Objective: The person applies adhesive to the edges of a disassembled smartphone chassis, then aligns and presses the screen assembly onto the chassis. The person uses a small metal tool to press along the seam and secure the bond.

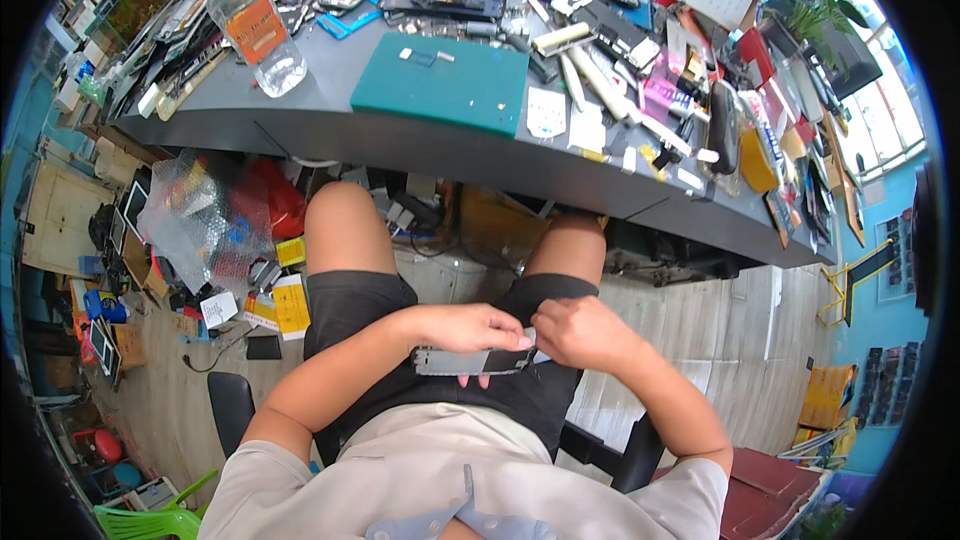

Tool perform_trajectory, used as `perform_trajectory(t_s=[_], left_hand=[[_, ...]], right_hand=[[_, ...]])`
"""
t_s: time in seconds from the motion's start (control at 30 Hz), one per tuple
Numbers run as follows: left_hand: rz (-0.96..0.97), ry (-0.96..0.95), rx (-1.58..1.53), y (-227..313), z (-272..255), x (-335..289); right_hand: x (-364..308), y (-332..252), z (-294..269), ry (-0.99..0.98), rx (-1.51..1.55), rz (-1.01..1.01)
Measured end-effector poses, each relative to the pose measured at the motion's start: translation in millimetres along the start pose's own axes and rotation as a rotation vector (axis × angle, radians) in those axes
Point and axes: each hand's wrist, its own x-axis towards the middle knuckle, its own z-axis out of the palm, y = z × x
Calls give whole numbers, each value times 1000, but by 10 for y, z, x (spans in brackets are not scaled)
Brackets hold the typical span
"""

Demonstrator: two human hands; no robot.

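Note:
Over my lap, my left hand (468, 328) is closed around a slim phone-sized panel (470, 362), grey on its left part and black on its right. Its thumb lies along the upper edge and fingertips show underneath. My right hand (580, 333) is pinched at the panel's right end, its fingertips close to those of the left. A small pale bit shows between the two hands; what the right fingers grip is too small to make out.
Ahead stands a grey desk (320, 135) bearing a green mat (440, 90), a clear bottle (258, 35) with an orange label, and piles of phone parts and tools. Bubble wrap (200, 210) and boxes crowd the floor at left. Chair armrests (232, 410) flank me.

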Motion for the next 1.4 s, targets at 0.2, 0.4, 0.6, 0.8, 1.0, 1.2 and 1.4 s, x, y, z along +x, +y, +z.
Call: perform_trajectory(t_s=[0.2,0.4,0.6,0.8,1.0,1.2,1.4], left_hand=[[51,24,-13,-25,50,-43],[37,36,26,14,85,-36],[30,30,16,55,88,-52],[28,33,12,50,94,-48],[31,46,22,110,124,-70],[18,44,10,117,139,-78],[-6,69,50,102,136,-59]], right_hand=[[-36,-44,-63,69,170,79],[-113,-46,48,129,158,85],[-102,-112,-84,191,115,86],[-109,-146,-98,230,38,81],[-86,-228,-34,185,-15,124],[-25,-195,1,136,-11,149],[18,-161,23,81,-26,113]])
